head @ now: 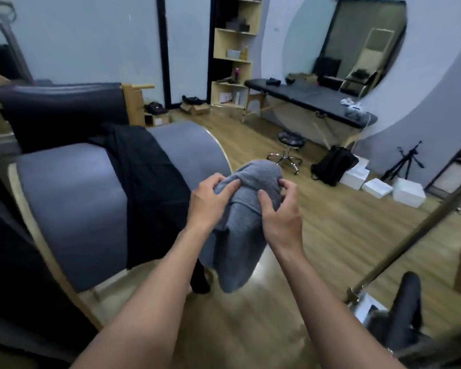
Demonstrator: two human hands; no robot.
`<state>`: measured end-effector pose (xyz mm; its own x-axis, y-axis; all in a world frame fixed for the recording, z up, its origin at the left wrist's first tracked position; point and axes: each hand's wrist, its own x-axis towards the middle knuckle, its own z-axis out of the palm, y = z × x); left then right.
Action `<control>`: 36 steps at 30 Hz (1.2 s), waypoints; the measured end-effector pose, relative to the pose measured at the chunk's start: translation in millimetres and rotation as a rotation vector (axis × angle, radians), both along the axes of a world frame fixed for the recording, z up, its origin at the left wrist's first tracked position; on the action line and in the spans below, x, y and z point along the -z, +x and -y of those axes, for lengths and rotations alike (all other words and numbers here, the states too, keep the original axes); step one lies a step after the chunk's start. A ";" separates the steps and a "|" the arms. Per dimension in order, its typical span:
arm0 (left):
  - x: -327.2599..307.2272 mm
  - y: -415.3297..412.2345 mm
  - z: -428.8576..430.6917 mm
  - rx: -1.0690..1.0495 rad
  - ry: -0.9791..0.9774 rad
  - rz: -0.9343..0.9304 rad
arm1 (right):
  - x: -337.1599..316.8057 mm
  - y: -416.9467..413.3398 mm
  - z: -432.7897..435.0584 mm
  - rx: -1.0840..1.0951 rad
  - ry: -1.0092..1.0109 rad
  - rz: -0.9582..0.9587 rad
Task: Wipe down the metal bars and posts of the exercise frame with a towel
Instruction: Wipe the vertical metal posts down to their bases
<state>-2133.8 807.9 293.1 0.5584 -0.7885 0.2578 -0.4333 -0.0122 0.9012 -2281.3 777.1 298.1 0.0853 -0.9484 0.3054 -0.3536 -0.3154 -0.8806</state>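
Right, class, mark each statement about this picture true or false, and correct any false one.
1. The left hand and the right hand both grip the grey towel. True.
2. The towel is pressed against the metal bar. False: the bar stands apart, to the right of it.
3. A black garment is draped over the grey padded barrel. True.
4. The stool stands on the massage table. False: it stands on the floor in front of the table.
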 end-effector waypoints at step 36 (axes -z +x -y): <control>-186.8 8.0 493.0 0.907 -0.213 0.344 | -193.6 -23.0 394.1 0.452 -0.181 -0.413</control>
<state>-2125.8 315.0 479.9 -0.3651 -0.7984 0.4788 -0.4363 0.6011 0.6696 -2304.3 383.1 491.7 -0.1667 -0.8548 0.4914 -0.7854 -0.1862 -0.5904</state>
